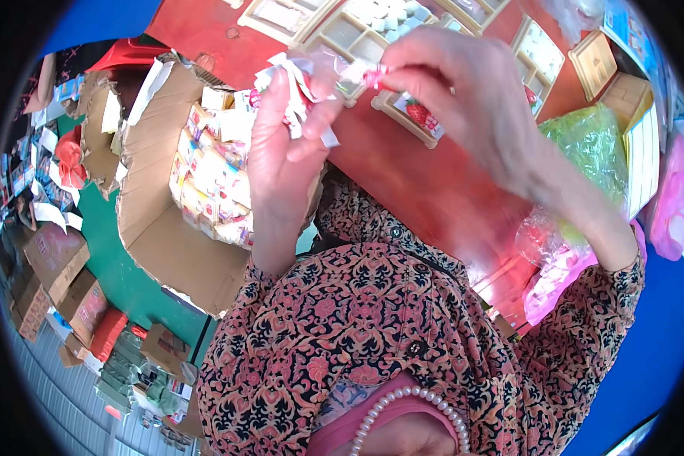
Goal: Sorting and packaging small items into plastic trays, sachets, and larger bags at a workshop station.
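Note:
My left hand [281,148] is raised above the table's near left edge, its fingers closed round a bunch of white-and-red printed paper slips [299,82]. To the right of it, my right hand [463,85] pinches a small bright pink piece [374,78] between thumb and fingertips. A pale, partly see-through bit shows beside the pink piece, too blurred to name. Beneath my right hand lies a cream tray [435,141] with a red strawberry picture [418,112] in it. Just left of my left forearm, small printed packets [219,182] fill an open cardboard box [148,144].
On the red table [403,171], several cream compartment trays [334,34] stand at the far side, one with white cubes [387,14]. Green plastic film [589,140] and a pink bag [558,292] lie at right. Cartons [57,258] stand on the green floor [118,258].

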The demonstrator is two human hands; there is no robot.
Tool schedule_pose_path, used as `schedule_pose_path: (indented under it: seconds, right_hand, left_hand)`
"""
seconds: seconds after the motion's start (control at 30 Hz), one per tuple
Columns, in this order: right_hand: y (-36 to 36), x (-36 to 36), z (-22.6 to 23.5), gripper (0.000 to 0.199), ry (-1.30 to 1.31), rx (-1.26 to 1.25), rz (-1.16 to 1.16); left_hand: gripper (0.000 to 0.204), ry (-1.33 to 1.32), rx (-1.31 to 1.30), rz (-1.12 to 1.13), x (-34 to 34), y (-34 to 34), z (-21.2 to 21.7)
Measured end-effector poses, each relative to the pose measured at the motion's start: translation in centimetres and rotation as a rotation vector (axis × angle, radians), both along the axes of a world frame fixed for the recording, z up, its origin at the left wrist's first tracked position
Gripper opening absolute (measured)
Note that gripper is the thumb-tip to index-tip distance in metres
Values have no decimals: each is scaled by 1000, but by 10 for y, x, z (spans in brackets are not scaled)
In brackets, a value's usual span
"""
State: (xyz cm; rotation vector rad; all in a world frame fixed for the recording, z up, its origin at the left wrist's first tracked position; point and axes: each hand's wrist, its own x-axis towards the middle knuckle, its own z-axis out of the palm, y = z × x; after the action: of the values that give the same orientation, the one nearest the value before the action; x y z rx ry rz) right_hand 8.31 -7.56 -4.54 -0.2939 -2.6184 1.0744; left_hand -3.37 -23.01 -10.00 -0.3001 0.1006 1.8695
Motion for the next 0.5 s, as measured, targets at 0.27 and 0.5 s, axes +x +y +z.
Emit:
schedule_pose_path:
  seconds: [0.27, 0.5]
  right_hand:
    - [10, -47, -10, 16, -302, -331, -53]
    - [8, -52, 0, 14, -398, 15, 14]
  left_hand:
    - [22, 181, -181, 37, -23, -18, -7]
    - [25, 330, -340, 12, -8, -10, -2]
